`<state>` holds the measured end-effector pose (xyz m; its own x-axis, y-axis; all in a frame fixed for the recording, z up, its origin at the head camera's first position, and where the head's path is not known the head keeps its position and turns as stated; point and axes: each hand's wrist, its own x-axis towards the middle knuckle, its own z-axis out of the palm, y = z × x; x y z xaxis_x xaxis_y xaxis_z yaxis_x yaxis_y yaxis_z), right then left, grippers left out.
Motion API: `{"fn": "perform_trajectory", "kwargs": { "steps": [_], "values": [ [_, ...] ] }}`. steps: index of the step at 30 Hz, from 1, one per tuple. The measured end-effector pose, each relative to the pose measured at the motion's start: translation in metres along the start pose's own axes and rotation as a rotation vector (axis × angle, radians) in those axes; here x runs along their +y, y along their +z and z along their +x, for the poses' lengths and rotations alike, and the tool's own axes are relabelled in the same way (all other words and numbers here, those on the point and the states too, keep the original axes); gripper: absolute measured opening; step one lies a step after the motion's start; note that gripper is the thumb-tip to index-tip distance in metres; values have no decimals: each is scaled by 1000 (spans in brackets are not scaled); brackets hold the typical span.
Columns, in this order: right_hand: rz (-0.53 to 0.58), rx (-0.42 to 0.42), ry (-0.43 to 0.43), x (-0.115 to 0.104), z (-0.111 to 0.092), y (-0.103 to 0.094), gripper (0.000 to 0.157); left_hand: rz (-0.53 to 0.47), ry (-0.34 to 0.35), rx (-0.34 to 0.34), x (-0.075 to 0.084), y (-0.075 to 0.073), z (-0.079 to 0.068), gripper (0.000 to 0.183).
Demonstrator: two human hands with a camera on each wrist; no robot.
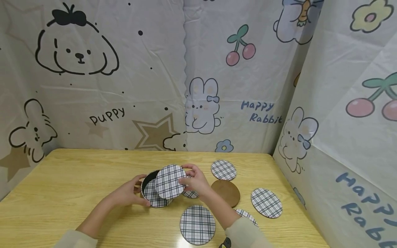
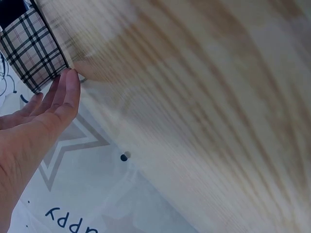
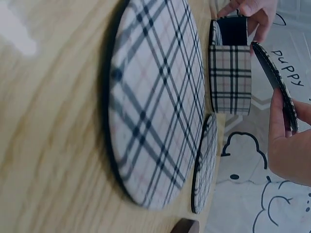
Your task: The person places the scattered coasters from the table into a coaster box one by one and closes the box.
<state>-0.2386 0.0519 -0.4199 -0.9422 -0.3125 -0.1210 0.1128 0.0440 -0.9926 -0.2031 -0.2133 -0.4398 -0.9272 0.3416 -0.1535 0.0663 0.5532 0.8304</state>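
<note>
A round plaid coaster (image 1: pixel 170 182) is in my right hand (image 1: pixel 197 182), pinched at its edge between thumb and fingers. It is tilted and overlaps the round coaster holder (image 3: pixel 231 80) in the head view. Plaid covers the holder's outside, its inner wall (image 1: pixel 150 178) is dark, and a plaid surface shows inside. My left hand (image 1: pixel 127 193) grips the holder from the left, thumb at the front and fingers on the far side. In the left wrist view, fingertips (image 2: pixel 72 80) press against the plaid wall (image 2: pixel 36 51).
Plaid coasters lie around the right side of the wooden table (image 1: pixel 77 182): one at the back (image 1: pixel 223 169), one at right (image 1: pixel 266 203), one in front (image 1: pixel 197 225). A brown coaster (image 1: pixel 227 193) lies among them. My right arm partly covers another (image 1: pixel 247 216). Printed cloth (image 1: pixel 149 69) hangs behind.
</note>
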Motion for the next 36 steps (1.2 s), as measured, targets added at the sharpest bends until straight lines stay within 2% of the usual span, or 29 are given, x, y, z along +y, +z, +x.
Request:
{"fn": "perform_trajectory", "kwargs": {
  "steps": [6, 20, 36],
  "values": [
    [17, -4, 6, 6, 4, 12, 49, -1, 19, -9, 0, 0, 0, 106],
    [21, 15, 26, 10, 7, 31, 49, 9, -4, -9, -1, 0, 0, 106],
    [-39, 25, 26, 12, 11, 46, 48, 19, -29, 9, 0, 1, 0, 105]
  ]
}}
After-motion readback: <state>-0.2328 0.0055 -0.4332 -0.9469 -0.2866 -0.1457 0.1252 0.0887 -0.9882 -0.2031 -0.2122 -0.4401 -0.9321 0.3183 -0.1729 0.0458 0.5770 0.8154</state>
